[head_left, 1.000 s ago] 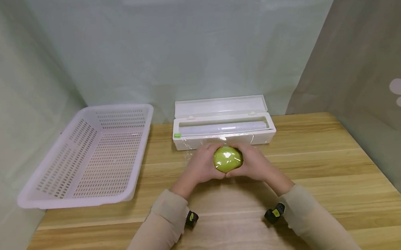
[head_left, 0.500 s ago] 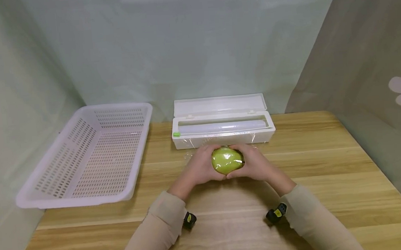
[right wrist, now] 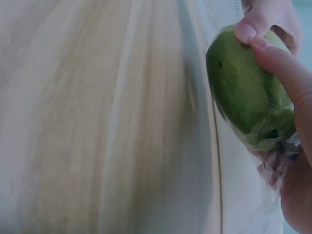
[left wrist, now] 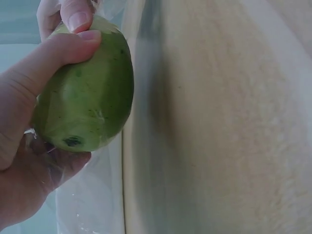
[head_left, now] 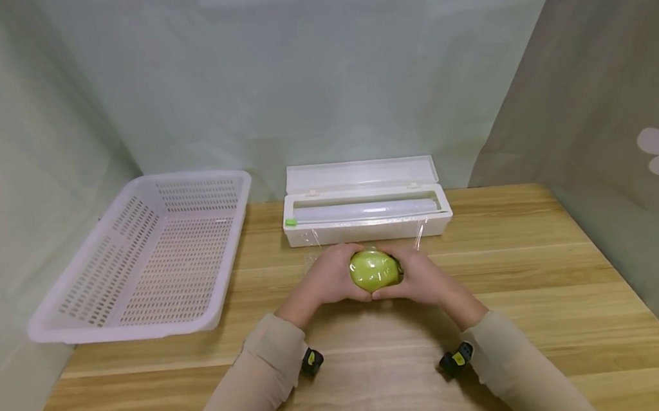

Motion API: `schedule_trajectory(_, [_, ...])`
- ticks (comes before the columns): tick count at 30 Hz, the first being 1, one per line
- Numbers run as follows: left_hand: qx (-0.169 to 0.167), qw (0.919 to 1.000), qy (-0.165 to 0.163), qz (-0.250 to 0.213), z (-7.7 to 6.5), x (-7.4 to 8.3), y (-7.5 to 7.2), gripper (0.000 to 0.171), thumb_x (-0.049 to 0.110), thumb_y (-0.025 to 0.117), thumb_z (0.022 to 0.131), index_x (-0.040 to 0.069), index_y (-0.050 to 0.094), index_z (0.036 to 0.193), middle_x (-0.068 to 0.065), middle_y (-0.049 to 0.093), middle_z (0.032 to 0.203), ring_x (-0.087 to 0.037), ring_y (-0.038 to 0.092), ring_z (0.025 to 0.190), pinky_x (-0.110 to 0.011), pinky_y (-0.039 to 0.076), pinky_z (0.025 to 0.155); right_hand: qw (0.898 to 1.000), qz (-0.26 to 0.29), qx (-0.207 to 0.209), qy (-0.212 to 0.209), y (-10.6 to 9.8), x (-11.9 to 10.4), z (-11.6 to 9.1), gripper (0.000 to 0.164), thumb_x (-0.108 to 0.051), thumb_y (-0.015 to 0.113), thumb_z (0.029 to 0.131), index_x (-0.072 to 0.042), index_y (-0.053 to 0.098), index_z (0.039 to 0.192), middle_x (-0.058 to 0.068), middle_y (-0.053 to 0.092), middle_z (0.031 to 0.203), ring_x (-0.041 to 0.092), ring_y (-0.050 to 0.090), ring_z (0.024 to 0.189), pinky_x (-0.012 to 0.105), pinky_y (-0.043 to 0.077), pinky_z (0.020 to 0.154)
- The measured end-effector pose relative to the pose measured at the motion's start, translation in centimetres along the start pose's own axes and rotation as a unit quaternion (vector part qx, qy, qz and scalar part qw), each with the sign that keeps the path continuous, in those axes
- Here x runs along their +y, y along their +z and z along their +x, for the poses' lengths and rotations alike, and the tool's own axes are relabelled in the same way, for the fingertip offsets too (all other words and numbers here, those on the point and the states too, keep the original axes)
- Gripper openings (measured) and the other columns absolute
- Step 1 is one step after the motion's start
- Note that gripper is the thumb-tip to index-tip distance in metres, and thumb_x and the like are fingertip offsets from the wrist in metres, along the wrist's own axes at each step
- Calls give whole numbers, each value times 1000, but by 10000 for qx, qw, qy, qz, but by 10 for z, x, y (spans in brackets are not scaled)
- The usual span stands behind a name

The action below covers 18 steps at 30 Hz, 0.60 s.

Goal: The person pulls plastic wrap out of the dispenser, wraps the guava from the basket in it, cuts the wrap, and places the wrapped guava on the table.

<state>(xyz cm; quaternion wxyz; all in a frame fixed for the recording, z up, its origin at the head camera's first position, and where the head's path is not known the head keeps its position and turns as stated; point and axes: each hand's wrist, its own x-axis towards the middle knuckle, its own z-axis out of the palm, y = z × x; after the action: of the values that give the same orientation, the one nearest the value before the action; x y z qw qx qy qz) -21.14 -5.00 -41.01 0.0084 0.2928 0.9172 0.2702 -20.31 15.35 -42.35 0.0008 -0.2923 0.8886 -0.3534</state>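
Observation:
A green pear [head_left: 374,270] with clear cling film [right wrist: 263,136] over its skin is held between both hands in the head view. My left hand [head_left: 333,275] grips its left side, thumb on the near face, as the left wrist view shows. On the other side my right hand [head_left: 415,277] grips it, with film bunched under the palm in the right wrist view. The two thumb tips meet on the pear. Behind the hands, a white cling film box [head_left: 369,231] has its lid [head_left: 362,174] up and a film roll [head_left: 365,210] inside. Film stretches from its front edge toward the hands.
To the left stands a white slotted plastic basket [head_left: 234,251]. A green slider [head_left: 291,222] sits at the left end of the box's front edge. The wooden table [head_left: 547,317] meets a pale curtain [head_left: 353,68] at the back.
The pear has turned in the hands, its stem showing at the right half a second ago. Both hands have come slightly nearer, and the film from the box looks more drawn out.

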Motion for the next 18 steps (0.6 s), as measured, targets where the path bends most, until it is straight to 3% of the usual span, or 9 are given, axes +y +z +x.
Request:
schedule_trajectory(4, [-117, 9999, 7, 95, -1, 3, -3, 83, 45, 82, 47, 8, 54, 116, -1, 59, 103, -14, 53, 90, -28, 45, 78, 9963, -856, -39, -10, -1, -6, -2, 83, -60, 70, 61, -17, 46, 128, -4, 56, 115, 12, 52, 102, 35, 43, 88])
schedule_trajectory(8, [-289, 9993, -132, 206, 1, 5, -4, 85, 44, 82, 48, 8, 52, 119, -1, 58, 105, -14, 52, 92, -28, 45, 79, 9838, -1791, 31, 16, -3, -12, -5, 97, -63, 68, 62, -7, 37, 135, 9, 53, 123, 24, 50, 110, 42, 40, 93])
schedule_trajectory(13, [-561, 9978, -292, 205, 5, 5, -4, 87, 40, 83, 49, 8, 50, 123, -2, 57, 109, -15, 52, 94, -29, 45, 81, 9734, -2271, 238, -180, -5, -21, -8, 108, -58, 75, 56, -7, 29, 139, 11, 43, 134, 29, 43, 117, 45, 34, 98])
schedule_trajectory(18, [-635, 9978, -160, 123, 12, 4, -7, 81, 37, 84, 48, 8, 53, 117, 2, 58, 103, -12, 53, 90, -27, 46, 80, 9587, -2761, 131, -668, -1, -26, -7, 106, -53, 77, 56, -7, 29, 139, 11, 40, 136, 27, 42, 118, 44, 34, 98])
